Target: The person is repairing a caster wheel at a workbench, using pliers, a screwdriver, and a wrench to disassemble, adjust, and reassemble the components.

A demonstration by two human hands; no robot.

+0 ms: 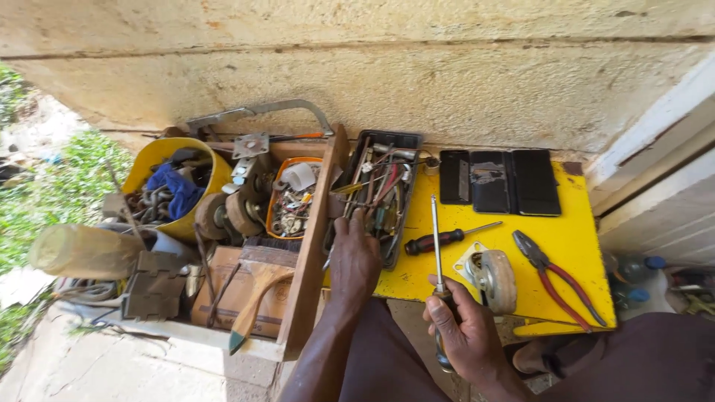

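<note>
My left hand (pixel 354 257) reaches into a black tray of tools (pixel 407 195), its fingers among screwdrivers and rods; whether it grips one I cannot tell. My right hand (pixel 462 327) is closed on the handle of a long thin screwdriver (pixel 436 238), whose shaft points up over the yellow table (pixel 573 238). Just right of that hand lies a caster wheel (pixel 494 277) on its metal plate. A black-and-red screwdriver (pixel 447 239) rests on the table between the tray and the wheel.
Red-handled pliers (pixel 555 277) lie at the table's right. Three dark phones (pixel 497 181) sit at its back. To the left, a wooden crate (pixel 309 260) holds an orange tub of small hardware (pixel 290 205), wheels, a yellow bucket (pixel 167 160) with chain and a hacksaw (pixel 261 112).
</note>
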